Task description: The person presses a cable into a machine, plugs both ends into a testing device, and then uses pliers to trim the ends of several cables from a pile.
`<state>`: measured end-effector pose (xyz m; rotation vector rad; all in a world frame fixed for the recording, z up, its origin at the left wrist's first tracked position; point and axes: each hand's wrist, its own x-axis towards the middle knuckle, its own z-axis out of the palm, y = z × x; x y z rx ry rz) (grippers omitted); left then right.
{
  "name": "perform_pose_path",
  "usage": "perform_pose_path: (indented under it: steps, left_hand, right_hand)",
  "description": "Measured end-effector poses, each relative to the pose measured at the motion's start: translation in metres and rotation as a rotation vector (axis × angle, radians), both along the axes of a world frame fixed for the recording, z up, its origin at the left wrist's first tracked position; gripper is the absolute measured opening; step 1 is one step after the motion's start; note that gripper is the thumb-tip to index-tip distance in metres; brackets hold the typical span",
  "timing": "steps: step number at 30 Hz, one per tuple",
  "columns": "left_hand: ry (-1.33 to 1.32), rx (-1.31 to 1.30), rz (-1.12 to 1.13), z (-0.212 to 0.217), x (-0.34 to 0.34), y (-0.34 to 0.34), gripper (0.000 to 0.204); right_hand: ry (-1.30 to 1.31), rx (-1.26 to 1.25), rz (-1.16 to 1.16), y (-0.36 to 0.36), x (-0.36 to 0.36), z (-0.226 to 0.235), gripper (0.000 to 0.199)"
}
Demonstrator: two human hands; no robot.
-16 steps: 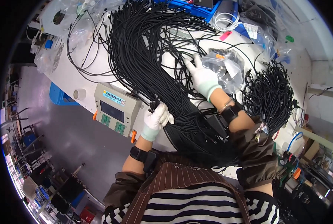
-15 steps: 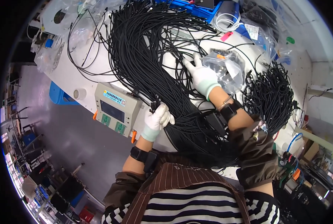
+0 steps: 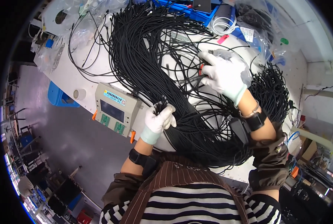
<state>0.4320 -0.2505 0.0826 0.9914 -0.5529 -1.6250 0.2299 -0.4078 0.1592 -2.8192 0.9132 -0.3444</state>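
Observation:
My left hand [image 3: 159, 120], in a white glove, is closed around a bunch of black cable ends [image 3: 161, 105]. Their tips stick out above its fingers, beside the grey box. In a white glove too, my right hand [image 3: 224, 73] is over the clear plastic bag [image 3: 245, 74], its fingers bent. A small orange-red thing [image 3: 201, 69] shows at those fingers and seems held; its kind is hidden. Between the hands runs a thick bundle of black cables [image 3: 136, 56], curving from the far side down to my body.
A grey box with a screen [image 3: 114, 112] stands at the table's left edge. More black cables [image 3: 274, 91] are heaped at the right. A white coiled cable [image 3: 223, 25] and a blue crate [image 3: 196, 15] are at the back. A blue stool [image 3: 58, 95] stands beyond the left edge.
My right hand has moved right and toward me, from the loose cables onto the plastic bag. The orange-red thing now shows at its fingers. My left hand keeps its hold, slightly turned.

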Motion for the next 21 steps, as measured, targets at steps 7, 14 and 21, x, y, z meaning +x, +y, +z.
perform_pose_path:
  steps: [7, 14, 21]
  left_hand:
    - [0.104, -0.040, 0.159, 0.024, -0.003, 0.008, 0.022]
    - [-0.090, -0.088, 0.065, 0.056, -0.016, 0.024, 0.020]
    - [-0.125, -0.033, 0.049, 0.064, -0.018, 0.029, 0.017]
  right_hand:
    - [-0.140, 0.174, -0.197, 0.044, -0.025, 0.031, 0.021]
    - [-0.341, 0.886, -0.401, 0.085, -0.037, 0.026, 0.025]
    - [-0.987, 1.594, -0.432, 0.124, -0.044, 0.022, 0.032]
